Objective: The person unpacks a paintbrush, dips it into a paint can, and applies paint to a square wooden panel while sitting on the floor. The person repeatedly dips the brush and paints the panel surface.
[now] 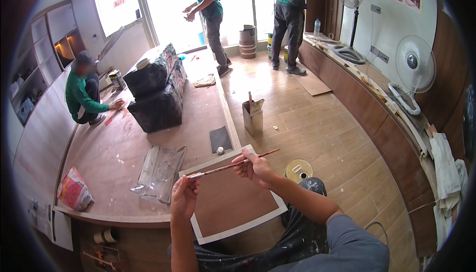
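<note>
A thin artist's paintbrush (223, 168) spans between my two hands above a brown panel (230, 201) with a pale taped border. My left hand (185, 197) pinches the end with the metal ferrule; the bristles are hidden by the fingers. Farther along the red-stained handle, my right hand (254, 167) grips it between thumb and fingers, and the handle's tip sticks out to the right. The panel lies partly on a low wooden platform (111, 164) and partly over my knees. A clear plastic bag (158, 173) lies on the platform left of the panel.
A metal can (253, 117) with a brush inside and a round tin (298, 169) stand on the floor. Black-wrapped boxes (156, 89) sit on the platform. One person (87, 93) crouches at the left; two people stand near the windows. Fans (414, 63) line the right wall.
</note>
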`<action>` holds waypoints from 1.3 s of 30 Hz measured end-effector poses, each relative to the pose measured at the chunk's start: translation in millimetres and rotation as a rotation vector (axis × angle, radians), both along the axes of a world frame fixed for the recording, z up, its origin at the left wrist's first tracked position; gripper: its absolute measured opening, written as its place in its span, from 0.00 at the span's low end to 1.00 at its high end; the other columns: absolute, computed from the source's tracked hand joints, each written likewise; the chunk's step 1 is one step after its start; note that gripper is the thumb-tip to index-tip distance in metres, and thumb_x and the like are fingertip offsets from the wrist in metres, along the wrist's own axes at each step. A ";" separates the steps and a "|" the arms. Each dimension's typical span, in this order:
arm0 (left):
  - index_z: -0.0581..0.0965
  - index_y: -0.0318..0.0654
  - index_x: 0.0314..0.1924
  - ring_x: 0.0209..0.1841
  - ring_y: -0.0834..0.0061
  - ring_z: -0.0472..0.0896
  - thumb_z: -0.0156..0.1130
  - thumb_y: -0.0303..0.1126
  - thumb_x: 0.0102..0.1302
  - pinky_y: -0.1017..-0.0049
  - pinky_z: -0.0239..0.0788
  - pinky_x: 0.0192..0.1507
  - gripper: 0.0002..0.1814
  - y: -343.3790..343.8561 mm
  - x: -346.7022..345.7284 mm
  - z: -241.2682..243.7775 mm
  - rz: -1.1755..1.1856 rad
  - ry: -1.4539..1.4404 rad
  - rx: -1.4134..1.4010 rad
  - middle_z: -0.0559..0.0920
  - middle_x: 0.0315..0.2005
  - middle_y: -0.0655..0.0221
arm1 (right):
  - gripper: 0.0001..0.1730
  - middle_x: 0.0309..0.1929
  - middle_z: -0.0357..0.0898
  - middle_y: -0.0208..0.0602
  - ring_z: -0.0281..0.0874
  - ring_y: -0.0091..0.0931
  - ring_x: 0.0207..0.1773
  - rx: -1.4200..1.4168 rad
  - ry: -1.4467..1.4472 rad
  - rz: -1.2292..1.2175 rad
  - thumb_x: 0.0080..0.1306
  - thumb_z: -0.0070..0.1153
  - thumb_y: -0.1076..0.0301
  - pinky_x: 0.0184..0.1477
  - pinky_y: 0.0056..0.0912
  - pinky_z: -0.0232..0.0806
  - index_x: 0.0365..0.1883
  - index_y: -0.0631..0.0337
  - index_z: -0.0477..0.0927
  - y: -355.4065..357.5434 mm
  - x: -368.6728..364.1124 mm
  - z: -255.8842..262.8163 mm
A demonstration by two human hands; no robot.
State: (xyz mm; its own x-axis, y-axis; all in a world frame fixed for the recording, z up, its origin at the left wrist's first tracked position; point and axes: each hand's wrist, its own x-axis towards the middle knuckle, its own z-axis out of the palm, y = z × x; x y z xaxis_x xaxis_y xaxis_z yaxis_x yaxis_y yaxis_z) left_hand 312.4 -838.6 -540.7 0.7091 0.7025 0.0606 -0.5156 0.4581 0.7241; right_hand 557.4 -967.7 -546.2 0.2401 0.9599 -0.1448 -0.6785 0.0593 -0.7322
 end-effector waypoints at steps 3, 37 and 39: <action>0.82 0.36 0.43 0.40 0.76 0.84 0.57 0.38 0.75 0.78 0.73 0.38 0.12 2.7 -1.2 -6.7 -0.018 -0.006 0.005 0.86 0.42 0.60 | 0.27 0.31 0.82 0.38 0.81 0.25 0.34 -0.016 0.011 -0.012 0.79 0.41 0.50 0.41 0.29 0.74 0.42 0.67 0.81 1.1 1.1 -6.1; 0.81 0.33 0.45 0.45 0.71 0.82 0.61 0.40 0.72 0.75 0.73 0.44 0.15 -0.5 -1.4 -10.2 -0.142 -0.118 0.084 0.84 0.47 0.57 | 0.27 0.30 0.82 0.39 0.79 0.25 0.29 -0.007 0.009 -0.016 0.80 0.39 0.51 0.35 0.28 0.72 0.37 0.65 0.81 -4.9 3.2 2.5; 0.81 0.33 0.46 0.45 0.73 0.82 0.58 0.42 0.74 0.75 0.73 0.44 0.17 -0.6 3.7 -5.1 -0.135 -0.061 0.109 0.84 0.46 0.59 | 0.29 0.30 0.82 0.40 0.80 0.26 0.32 0.060 -0.140 -0.099 0.80 0.38 0.48 0.37 0.29 0.72 0.37 0.66 0.81 -9.0 8.9 17.7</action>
